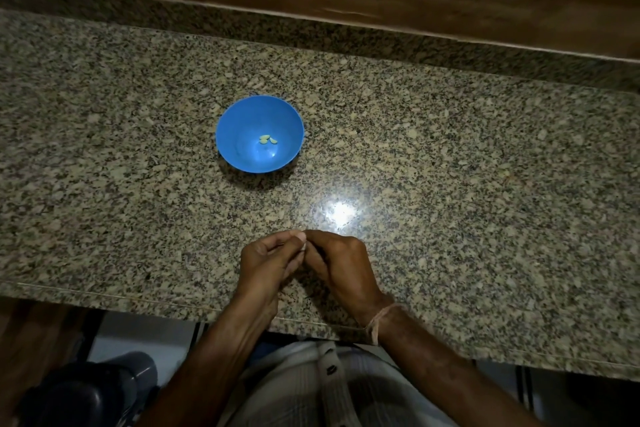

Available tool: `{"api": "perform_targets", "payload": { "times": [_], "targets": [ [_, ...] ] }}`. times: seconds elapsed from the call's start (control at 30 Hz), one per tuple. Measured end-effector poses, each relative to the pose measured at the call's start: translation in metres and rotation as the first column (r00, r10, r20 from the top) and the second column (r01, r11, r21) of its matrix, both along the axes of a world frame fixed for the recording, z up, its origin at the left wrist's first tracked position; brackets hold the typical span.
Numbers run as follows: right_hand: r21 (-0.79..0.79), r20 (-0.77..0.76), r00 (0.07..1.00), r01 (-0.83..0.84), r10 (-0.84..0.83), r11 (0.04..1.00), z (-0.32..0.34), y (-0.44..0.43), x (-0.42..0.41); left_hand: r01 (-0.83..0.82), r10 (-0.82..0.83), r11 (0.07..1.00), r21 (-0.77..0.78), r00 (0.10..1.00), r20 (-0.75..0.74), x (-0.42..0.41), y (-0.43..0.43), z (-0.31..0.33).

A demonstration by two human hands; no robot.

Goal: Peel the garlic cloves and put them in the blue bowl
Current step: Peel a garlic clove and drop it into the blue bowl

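Note:
A blue bowl [239,152] stands on the granite counter with a few peeled garlic cloves [267,139] lying in its bottom. Nearer the front edge, my left hand [268,262] and my right hand [341,263] meet fingertip to fingertip. Between them they pinch a small pale garlic clove [302,242], of which only a sliver shows. Both hands hover just over the counter, well in front of the bowl.
The speckled granite counter [450,184] runs across the view, with a raised ledge and wooden wall behind. A bright light reflection [341,213] sits just beyond my hands. A dark object [93,388] stands on the floor at lower left.

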State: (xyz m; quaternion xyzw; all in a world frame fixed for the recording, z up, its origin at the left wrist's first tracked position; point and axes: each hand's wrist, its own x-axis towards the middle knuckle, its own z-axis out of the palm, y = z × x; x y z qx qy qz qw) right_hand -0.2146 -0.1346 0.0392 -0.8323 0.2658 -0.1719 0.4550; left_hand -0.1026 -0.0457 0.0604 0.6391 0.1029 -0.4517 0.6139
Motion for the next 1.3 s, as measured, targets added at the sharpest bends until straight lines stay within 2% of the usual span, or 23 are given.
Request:
{"api": "perform_targets", "payload": {
  "times": [0.47,0.6,0.63,0.77,0.93,1.17,1.3],
  "targets": [
    [0.046,0.011,0.990,0.137,-0.138,0.989,0.015,0.018,0.019,0.158,-0.162,0.986,-0.050,0.982,-0.093,0.041,0.012,0.008],
    [0.245,0.018,0.959,0.269,-0.282,0.932,0.015,0.025,0.026,0.194,-0.200,0.979,-0.070,0.975,-0.099,0.052,0.014,0.013],
    [0.246,0.017,0.952,0.293,-0.306,0.924,0.015,0.027,0.027,0.199,-0.207,0.977,-0.075,0.973,-0.107,0.054,0.015,0.014],
    [-0.035,0.034,0.957,0.289,-0.288,0.957,0.011,0.040,0.028,0.200,-0.214,0.975,-0.099,0.964,-0.156,0.054,0.019,0.014],
    [-0.167,0.044,0.947,0.320,-0.318,0.933,0.009,0.051,0.034,0.148,-0.161,0.985,-0.091,0.974,-0.161,0.051,0.022,0.013],
    [-0.243,-0.080,0.937,0.312,-0.339,0.919,0.006,0.052,0.048,0.082,-0.094,0.994,-0.078,0.982,-0.162,0.050,0.016,0.010],
    [-0.236,-0.097,0.923,0.342,-0.373,0.909,0.006,0.048,0.050,0.073,-0.080,0.996,-0.056,0.987,-0.138,0.046,0.010,0.008]
  ]
}}
